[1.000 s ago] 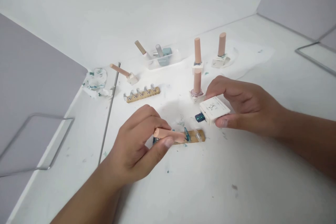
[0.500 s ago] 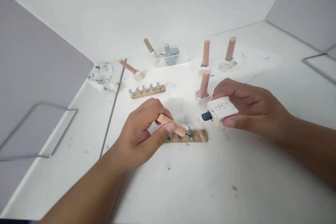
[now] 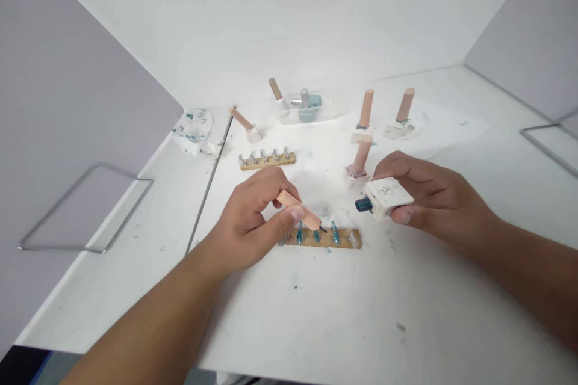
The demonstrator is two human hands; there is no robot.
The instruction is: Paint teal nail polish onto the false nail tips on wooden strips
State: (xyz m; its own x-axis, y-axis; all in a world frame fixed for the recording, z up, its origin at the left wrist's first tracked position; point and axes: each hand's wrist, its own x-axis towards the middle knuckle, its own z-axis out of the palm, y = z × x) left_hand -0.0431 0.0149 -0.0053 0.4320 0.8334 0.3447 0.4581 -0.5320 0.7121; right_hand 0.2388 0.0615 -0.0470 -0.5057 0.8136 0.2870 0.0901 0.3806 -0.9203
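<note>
My left hand (image 3: 255, 216) grips a tan brush handle (image 3: 298, 210) like a pen, its dark tip touching a nail tip on the wooden strip (image 3: 347, 239) in front of me. Several teal-painted nail tips stand on that strip, and one clear tip sits at its right end. My right hand (image 3: 428, 198) holds a white square polish bottle (image 3: 388, 195) tilted on its side, its teal neck pointing left, just above and right of the strip.
A second wooden strip (image 3: 267, 159) with silvery tips lies further back. Three tan-capped bottles (image 3: 363, 156) stand behind my right hand, another (image 3: 244, 121) lies tipped over. A clear tray (image 3: 307, 109) holds bottles. Stained tissue (image 3: 194, 129) lies at left. Wire frames flank both sides.
The brush handle has tilted downward so its tip now meets a nail on the strip. The camera view has pulled back and up; my right hand keeps the bottle steady.
</note>
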